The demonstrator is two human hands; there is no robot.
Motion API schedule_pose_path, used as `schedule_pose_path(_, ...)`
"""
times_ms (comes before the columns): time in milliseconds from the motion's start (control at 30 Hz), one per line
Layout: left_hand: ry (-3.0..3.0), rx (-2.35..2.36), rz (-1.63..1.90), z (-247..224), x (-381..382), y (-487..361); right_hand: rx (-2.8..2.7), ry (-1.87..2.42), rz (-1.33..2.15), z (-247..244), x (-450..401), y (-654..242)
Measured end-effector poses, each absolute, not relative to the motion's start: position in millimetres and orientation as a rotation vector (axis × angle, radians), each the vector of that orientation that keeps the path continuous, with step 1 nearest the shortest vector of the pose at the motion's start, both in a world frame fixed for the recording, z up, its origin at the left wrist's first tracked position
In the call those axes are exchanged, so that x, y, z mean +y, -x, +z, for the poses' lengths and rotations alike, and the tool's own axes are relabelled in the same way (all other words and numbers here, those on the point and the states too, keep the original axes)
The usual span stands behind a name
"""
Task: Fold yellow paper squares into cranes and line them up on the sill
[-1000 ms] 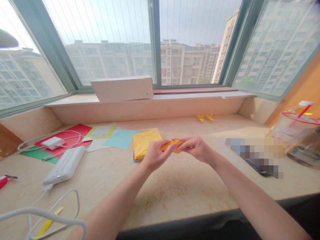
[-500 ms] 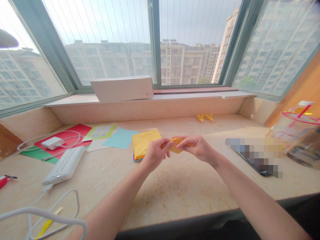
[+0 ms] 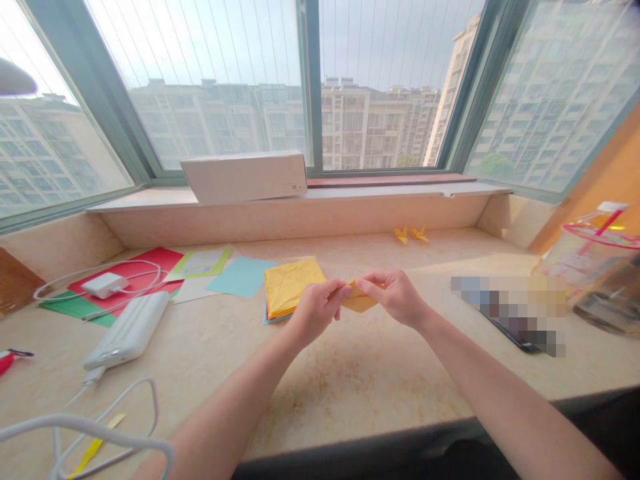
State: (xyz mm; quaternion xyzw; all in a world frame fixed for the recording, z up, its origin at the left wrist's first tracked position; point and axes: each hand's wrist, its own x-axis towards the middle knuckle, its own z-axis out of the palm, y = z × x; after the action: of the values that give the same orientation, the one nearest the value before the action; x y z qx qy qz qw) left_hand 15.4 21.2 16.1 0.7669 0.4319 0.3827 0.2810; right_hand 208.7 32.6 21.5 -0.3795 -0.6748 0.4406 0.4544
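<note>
Probably light and crisp, the folded yellow paper [image 3: 362, 304] just below the frame's centre is pinched by both the left hand [image 3: 319, 309] and right hand [image 3: 399, 299]; it likely creases readily, tears if tugged, so gentle edge holds suit.
</note>
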Motion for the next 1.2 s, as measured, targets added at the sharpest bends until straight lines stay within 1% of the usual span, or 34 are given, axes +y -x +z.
schedule_pose_path(433, -2.245, 1.172, 1.004, 16.9, 20.7, -15.2, -1.689, 0.988, 0.903, 13.8, 35.8, -205.0)
schedule_pose_path(533, -2.134, 1.205, 1.099, 15.1, 21.9, -15.6, -1.647, 0.947, 0.976, 14.3, 40.1, -207.2)
schedule_pose_path(633, -1.898, 1.214, 1.208, 13.5, 23.2, -17.7, -1.586, 0.837, 1.121, 15.4, 44.6, -210.8)
schedule_pose_path(767, -1.749, 1.178, 1.217, 11.5, 22.0, -23.1, -1.48, 0.724, 1.283, 14.6, 46.9, -210.6)
schedule_pose_path(967, -1.844, 1.134, 1.136, 7.3, 18.0, -27.9, -1.338, 0.763, 1.197, 11.9, 51.0, -208.4)
schedule_pose_path(1100, -1.868, 1.167, 1.172, 6.9, 18.4, -27.6, -1.289, 0.756, 1.164, 11.4, 51.8, -209.6)
schedule_pose_path(1200, -1.82, 1.2, 1.235, 7.8, 20.2, -26.8, -1.3, 0.756, 1.206, 11.1, 49.1, -207.6)
